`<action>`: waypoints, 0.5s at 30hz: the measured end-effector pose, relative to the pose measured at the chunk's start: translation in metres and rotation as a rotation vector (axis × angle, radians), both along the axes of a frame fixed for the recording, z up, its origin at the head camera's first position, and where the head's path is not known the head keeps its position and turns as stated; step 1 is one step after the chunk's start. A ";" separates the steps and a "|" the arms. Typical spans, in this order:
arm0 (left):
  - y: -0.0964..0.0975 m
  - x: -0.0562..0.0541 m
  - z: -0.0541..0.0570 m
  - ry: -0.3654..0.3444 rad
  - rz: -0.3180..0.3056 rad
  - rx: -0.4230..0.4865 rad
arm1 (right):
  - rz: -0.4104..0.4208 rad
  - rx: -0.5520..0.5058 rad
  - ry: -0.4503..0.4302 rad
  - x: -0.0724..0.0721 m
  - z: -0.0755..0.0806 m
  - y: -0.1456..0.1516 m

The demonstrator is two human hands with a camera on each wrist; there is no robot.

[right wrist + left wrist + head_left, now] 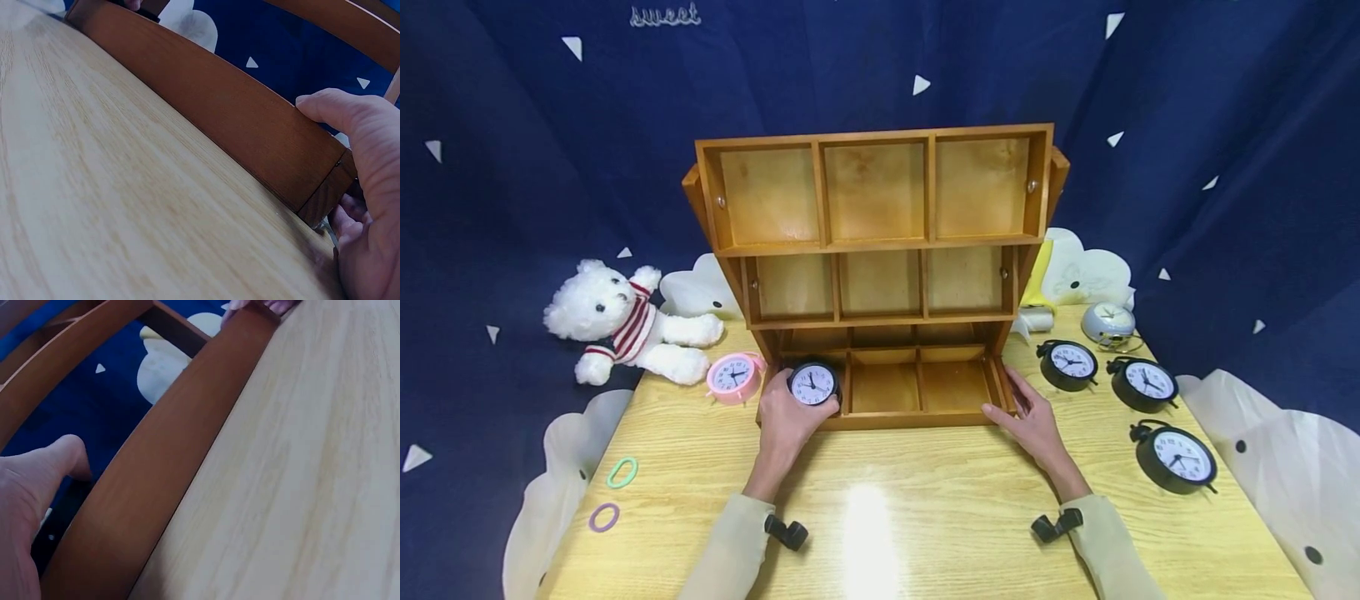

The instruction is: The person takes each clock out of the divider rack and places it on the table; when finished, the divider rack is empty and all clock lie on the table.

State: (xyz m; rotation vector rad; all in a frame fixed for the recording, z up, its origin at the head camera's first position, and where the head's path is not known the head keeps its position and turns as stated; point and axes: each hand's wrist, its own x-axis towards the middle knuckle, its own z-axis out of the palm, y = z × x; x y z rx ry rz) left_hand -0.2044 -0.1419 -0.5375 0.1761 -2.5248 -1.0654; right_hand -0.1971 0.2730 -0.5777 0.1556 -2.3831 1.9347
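Note:
A black alarm clock (812, 384) with a white face sits in the bottom left compartment of a three-tier wooden box (887, 422). My left hand (784, 421) grips this clock by its rim, thumb at the lower right and fingers round the left side. In the left wrist view the thumb (69, 453) curves over the clock's dark edge, behind the box's front board. At the box's lower right corner, my right hand (1032, 425) holds the side wall. Its thumb (331, 105) lies on the top edge in the right wrist view, with fingers against the outer side.
Left of the box are a pink alarm clock (733, 376), a white teddy bear (638, 325), and a green ring (622, 472) above a purple ring (604, 517). Several clocks stand on the right, including a black clock (1176, 457) and a grey clock (1108, 323). Yellow object (1039, 275) behind.

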 end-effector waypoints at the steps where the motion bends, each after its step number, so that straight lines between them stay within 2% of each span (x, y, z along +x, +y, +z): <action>1: 0.000 0.000 0.000 0.011 0.002 0.010 | 0.000 0.000 -0.006 0.000 0.000 0.000; 6: 0.001 0.000 0.005 0.043 0.002 0.062 | -0.002 -0.004 -0.024 0.001 -0.001 0.000; 15: -0.004 0.008 0.023 0.113 -0.031 0.165 | 0.004 -0.004 -0.009 0.001 0.000 0.000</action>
